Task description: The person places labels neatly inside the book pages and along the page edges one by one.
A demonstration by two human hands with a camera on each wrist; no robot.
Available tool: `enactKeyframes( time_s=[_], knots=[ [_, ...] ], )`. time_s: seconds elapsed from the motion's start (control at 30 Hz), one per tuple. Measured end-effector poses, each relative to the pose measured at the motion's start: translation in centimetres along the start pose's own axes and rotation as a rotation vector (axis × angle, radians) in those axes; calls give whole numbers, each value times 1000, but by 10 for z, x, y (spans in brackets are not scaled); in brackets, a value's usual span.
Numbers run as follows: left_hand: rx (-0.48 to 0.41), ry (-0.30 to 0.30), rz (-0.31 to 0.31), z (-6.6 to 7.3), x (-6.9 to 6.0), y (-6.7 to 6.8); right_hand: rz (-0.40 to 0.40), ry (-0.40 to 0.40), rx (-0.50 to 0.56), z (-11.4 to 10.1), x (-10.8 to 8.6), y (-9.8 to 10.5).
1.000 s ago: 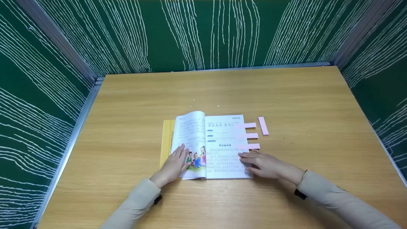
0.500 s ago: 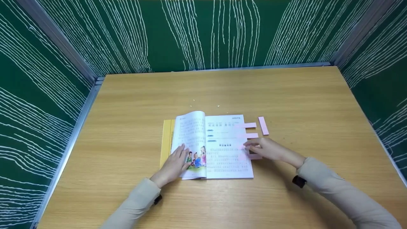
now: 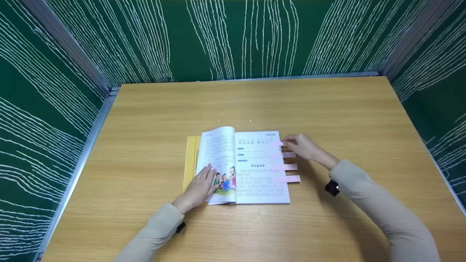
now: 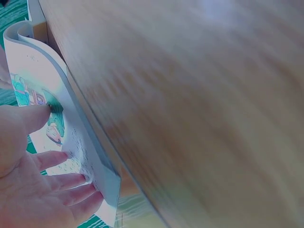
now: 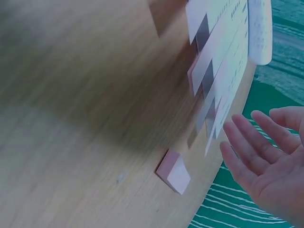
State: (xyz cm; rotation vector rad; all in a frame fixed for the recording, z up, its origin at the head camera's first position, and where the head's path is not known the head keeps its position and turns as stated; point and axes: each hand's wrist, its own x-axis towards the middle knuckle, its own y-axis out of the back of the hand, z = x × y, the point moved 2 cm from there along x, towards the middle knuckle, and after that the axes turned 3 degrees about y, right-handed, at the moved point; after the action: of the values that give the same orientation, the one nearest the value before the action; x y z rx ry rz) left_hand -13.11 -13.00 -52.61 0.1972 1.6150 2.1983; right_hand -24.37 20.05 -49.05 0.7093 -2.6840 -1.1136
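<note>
An open book [image 3: 260,189] lies on the table, its right page printed with text and its left page curling up near the spine. My left hand [image 3: 196,187] rests with spread fingers on the left page, beside a coloured picture of people [image 4: 53,118]. Several pink sticky strips [image 3: 292,178] stick out past the right page's edge. At the topmost strip [image 3: 277,143] is my right hand [image 3: 304,146], its fingers over or touching it. In the right wrist view that hand's fingers are loosely extended, gripping nothing visible. A loose pink sticky-note pad [image 5: 174,172] lies nearby, hidden behind the hand in the head view.
A yellow cover edge [image 3: 190,163] shows at the book's left. Tiny white scraps [image 3: 250,120] lie on the wooden table [image 3: 145,127] beyond the book. Green panels [image 3: 233,40] with white wavy lines enclose the back and sides.
My right hand has moved up along the page's right edge, from the lower strips to the topmost one. A lower strip, covered earlier, is now in sight. The left hand stays put.
</note>
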Motion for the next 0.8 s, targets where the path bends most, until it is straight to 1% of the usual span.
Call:
enactKeyframes(
  time_s=[0.1,0.23,0.33,0.43,0.63,0.7,0.8],
  knots=[
    [-2,1,0,0,0,0,23,-26,-12,3,8,2],
    [-6,1,1,0,0,0,34,-60,31,6,16,3],
    [-10,5,-4,0,0,0,32,-65,68,10,19,2],
    [-7,7,-10,1,1,0,7,-59,110,13,22,-1],
    [-8,19,-17,0,0,1,-71,-66,238,15,27,-7],
    [-11,7,-4,0,0,1,-87,-59,275,16,29,-8],
    [-11,-19,21,0,-1,0,-100,-43,299,18,31,-10]
  ],
)
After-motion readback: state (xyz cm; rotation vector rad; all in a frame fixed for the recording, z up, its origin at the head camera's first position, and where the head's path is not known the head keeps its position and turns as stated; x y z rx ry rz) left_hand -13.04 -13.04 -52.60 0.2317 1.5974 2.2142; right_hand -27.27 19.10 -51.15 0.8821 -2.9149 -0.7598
